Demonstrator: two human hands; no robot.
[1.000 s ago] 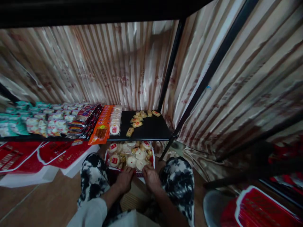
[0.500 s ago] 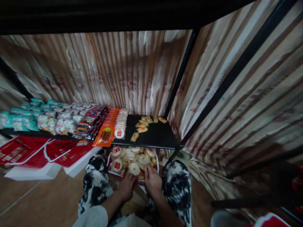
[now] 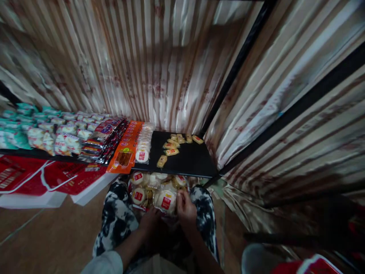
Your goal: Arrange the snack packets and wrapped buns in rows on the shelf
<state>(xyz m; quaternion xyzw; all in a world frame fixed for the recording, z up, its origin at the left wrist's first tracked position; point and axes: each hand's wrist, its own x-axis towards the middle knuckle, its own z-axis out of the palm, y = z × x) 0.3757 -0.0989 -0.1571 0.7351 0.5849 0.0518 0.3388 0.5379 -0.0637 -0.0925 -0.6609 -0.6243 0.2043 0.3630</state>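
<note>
Between my knees is a bag (image 3: 134,205) full of round, pale crackers in clear wrappers with red labels. Over its front part a clear packet of round crackers (image 3: 165,201) with a red and yellow label is held up between my hands. My right hand (image 3: 186,208) is closed, pinching the packet's right edge. At the packet's lower left edge is my left hand (image 3: 151,220), its fingers closed on that corner and partly lost in shadow.
A black shelf (image 3: 188,161) bears small yellow wrapped snacks (image 3: 171,152), a row of round cracker packets (image 3: 142,155), an orange snack pack (image 3: 123,154), dark packs (image 3: 104,140) and teal-white bags (image 3: 37,135). Red boxes (image 3: 76,177) stand below. A black post (image 3: 236,64) rises behind.
A round cracker packet has come up from the bag between my hands, its red label now showing. My right hand has shifted slightly right. The view has tilted down.
</note>
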